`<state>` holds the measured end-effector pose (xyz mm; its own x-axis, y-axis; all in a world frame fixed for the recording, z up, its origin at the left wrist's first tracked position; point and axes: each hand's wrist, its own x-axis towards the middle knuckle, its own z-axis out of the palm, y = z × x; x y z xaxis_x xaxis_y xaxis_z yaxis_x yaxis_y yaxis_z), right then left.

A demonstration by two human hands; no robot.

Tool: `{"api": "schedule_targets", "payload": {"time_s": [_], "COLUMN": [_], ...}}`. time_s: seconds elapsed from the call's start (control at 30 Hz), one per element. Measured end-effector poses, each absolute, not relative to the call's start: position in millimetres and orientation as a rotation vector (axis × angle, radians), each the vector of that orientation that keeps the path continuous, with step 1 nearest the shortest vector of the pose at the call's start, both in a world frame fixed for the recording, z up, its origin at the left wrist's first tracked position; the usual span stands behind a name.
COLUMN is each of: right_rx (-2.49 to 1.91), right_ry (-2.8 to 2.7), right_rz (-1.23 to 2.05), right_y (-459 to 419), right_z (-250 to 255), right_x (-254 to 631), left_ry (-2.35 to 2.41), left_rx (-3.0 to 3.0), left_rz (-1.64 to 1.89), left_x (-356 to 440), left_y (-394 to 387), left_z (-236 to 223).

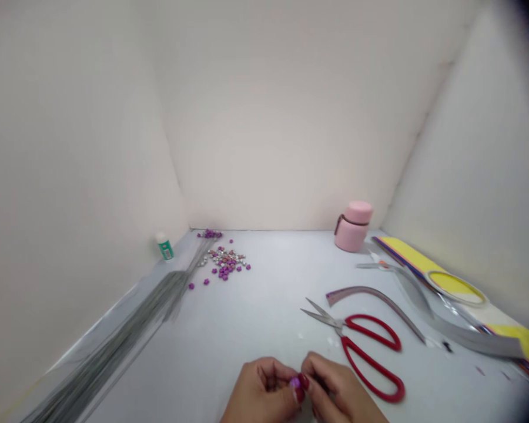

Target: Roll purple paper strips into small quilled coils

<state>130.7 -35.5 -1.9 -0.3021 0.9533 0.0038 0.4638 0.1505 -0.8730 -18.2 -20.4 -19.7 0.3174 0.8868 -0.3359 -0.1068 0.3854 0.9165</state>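
At the near edge of the table my left hand (264,392) pinches a small purple star-like piece (295,382) between thumb and fingers. My right hand (335,392) meets it there, its fingertips closed against the same piece. Fingers cover most of the piece, so its exact shape is hard to make out. Just right of my hands lie red-handled scissors (372,376), blades spread and pointing away to the left. Beyond them a narrow greyish-mauve strip (374,292) curves across the table.
Loose purple, silver and pinkish star-like pieces (226,264) lie at the back left. Beside them runs a bundle of thin grey-green stems (145,317). A green-and-white bottle (164,247) stands left, a pink flask (353,226) back right. Grey ribbon (471,339) and yellow sheets (405,251) line the right.
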Motion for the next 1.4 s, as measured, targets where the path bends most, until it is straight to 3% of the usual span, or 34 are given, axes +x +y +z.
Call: {"api": "schedule_targets", "payload": {"time_s": [0.27,0.47,0.93,1.23,1.4], "right_rx": [-1.269,-1.291,-1.245,-1.396,-1.786], "right_ry": [-1.628,-1.646,-1.301,-1.808,-2.015], "right_rz": [1.353,1.283,1.564,0.988,0.332], "right_y": [-38.3,-37.7,-40.8,-36.5,-20.7], "right_z": [2.6,5.2,5.2,4.6,9.3], "right_x": [130.2,134.4,124.4,135.4,177.9], "left_ry": [0.915,0.955,1.016,0.967,1.049], "left_rx": [0.885,0.919,1.183,0.803,0.65], "left_rz": [0.796,0.822,0.896,0.877,0.989], "left_x": [-22.6,-22.2,-23.8,-21.5,-25.1], "left_y": [-21.3,-23.6,-31.3,-25.1,-19.2], "left_z": [-16.1,-7.0,-9.4,-12.9,-12.3]}}
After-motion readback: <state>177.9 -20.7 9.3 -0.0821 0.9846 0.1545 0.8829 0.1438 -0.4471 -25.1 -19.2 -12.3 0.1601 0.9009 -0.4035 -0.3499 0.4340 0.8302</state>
